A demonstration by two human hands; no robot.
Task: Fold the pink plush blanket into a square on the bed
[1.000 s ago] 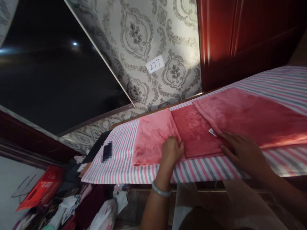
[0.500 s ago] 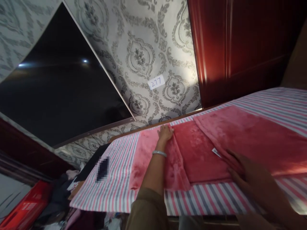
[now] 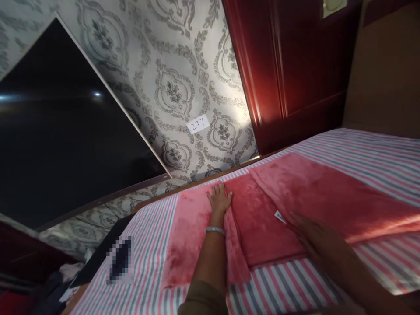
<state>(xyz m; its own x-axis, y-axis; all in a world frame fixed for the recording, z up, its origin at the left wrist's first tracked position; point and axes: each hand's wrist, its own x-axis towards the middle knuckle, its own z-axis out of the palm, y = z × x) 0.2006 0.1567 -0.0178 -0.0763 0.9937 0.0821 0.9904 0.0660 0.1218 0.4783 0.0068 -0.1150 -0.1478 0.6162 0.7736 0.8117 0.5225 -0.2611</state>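
Observation:
A plush pinkish-red blanket point(image 3: 262, 227) lies spread over a striped cloth, its two ends folded in toward the middle. A strip of the lower layer shows between the folds. My left hand point(image 3: 219, 200), a bracelet at its wrist, rests flat with fingers spread on the left fold, close to that fold's inner edge. My right hand point(image 3: 318, 240) lies on the inner edge of the right fold, fingers stretched out; part of its thumb side is in shadow. A small white tag point(image 3: 279, 216) sticks out beside its fingertips.
Pink, grey and white stripes mark the cloth point(image 3: 147, 236) on the table. A blurred-out dark item point(image 3: 120, 261) lies at its left. Behind stand a large black screen point(image 3: 72, 131), a patterned wall bearing a "277" label point(image 3: 198, 124), and a dark red door point(image 3: 282, 78).
The view has shifted, so everything sits further left. My right hand has gone from gripping the right fold's edge to lying flat on it. My left hand's fingers have spread.

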